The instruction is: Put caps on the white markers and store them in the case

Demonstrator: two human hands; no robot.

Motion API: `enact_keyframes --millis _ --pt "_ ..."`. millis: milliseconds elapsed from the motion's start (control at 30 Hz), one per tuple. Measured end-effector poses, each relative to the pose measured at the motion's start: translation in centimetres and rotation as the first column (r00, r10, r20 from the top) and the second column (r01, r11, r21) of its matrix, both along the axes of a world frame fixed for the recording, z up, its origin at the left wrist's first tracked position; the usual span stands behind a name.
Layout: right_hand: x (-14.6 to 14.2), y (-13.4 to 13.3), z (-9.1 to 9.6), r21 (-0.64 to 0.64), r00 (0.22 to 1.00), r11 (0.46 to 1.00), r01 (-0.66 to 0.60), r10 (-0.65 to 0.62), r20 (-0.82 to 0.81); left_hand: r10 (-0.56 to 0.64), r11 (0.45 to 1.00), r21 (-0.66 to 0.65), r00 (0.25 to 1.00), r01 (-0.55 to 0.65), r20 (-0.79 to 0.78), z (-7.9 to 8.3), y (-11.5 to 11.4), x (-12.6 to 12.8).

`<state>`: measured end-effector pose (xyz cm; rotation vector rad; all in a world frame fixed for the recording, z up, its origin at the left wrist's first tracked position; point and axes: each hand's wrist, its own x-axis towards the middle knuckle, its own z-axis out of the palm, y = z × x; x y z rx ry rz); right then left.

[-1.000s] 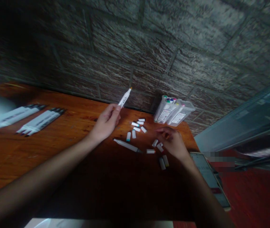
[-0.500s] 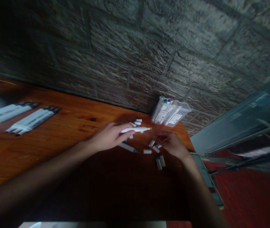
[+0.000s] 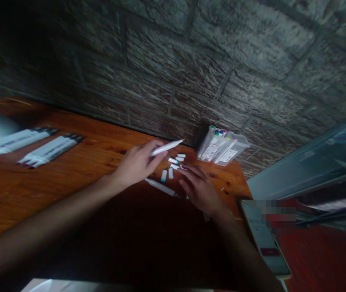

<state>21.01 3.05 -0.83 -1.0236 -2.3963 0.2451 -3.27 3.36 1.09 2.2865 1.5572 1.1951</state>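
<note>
My left hand [image 3: 136, 162] is closed on a white uncapped marker [image 3: 167, 147] whose orange tip points right and up, above the wooden table [image 3: 84, 162]. My right hand [image 3: 199, 186] lies palm down with its fingers stretched out over several loose white marker caps [image 3: 173, 161]; the fingertips reach the nearest caps and cover others. Another white marker [image 3: 161, 187] lies on the table between the two hands.
A clear plastic marker case [image 3: 221, 150] stands against the stone wall at the back right. Two bundles of white markers [image 3: 50, 150] lie at the far left. A phone [image 3: 264, 239] rests at the table's right edge.
My left hand has raised the marker so that its tip points up and right. My right hand has moved left over the caps and flattened its fingers.
</note>
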Motion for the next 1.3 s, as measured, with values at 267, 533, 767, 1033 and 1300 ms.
enact_keyframes --millis 267,533,767,1033,1300 --pt "-1.6 1.8 -1.1 0.007 0.998 0.999 0.035 -0.036 0.056 -0.071 0.996 -0.054 0.994 0.067 -0.08 -0.6 -0.2 0.5" --pt "-0.6 1.8 -0.6 -0.049 0.953 0.984 0.17 -0.177 -0.248 -0.106 0.994 -0.024 0.989 0.104 -0.099 -0.7 0.0 0.3" --pt "1.5 0.4 2.2 -0.272 0.708 0.941 0.201 -0.331 -0.623 -0.161 0.987 -0.019 0.978 0.16 -0.134 -0.8 -0.2 0.4" --pt "0.7 -0.1 1.8 -0.368 0.773 0.929 0.043 -0.264 -0.577 -0.272 0.962 -0.033 0.952 0.27 -0.137 -1.0 -0.6 0.9" --pt "1.1 -0.6 2.4 -0.575 0.786 0.816 -0.056 -0.319 -0.53 -0.381 0.922 -0.026 0.895 0.386 -0.232 -1.3 -1.2 1.2"
